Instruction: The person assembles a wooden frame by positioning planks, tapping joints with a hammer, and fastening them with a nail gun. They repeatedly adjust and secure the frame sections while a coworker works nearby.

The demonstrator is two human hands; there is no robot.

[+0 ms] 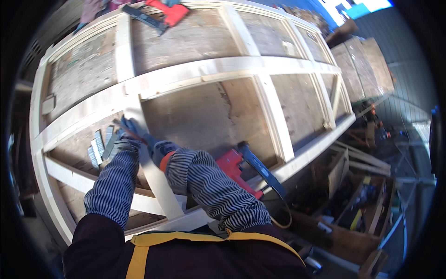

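Note:
My two hands are close together over a pale wooden slat (153, 174) of a large frame. My left hand (124, 137), in a bluish glove, is at the slat's left edge. My right hand (155, 145), gloved in blue with an orange cuff, reaches across the same slat. The fingers overlap and are blurred, so their grip is unclear. Several grey metal strips (98, 145), like staple strips, lie on the board just left of my left hand. A red and black nail or staple gun (232, 167) rests on the frame right of my right forearm.
The wooden frame (195, 72) spreads across the worktop, its slats forming bays. A second red and black nail or staple gun (174, 14) lies at the far side. At right stand a wooden crate (337, 235) of tools and a stack of boards (362, 69). A hose (288, 216) trails from the nearer gun.

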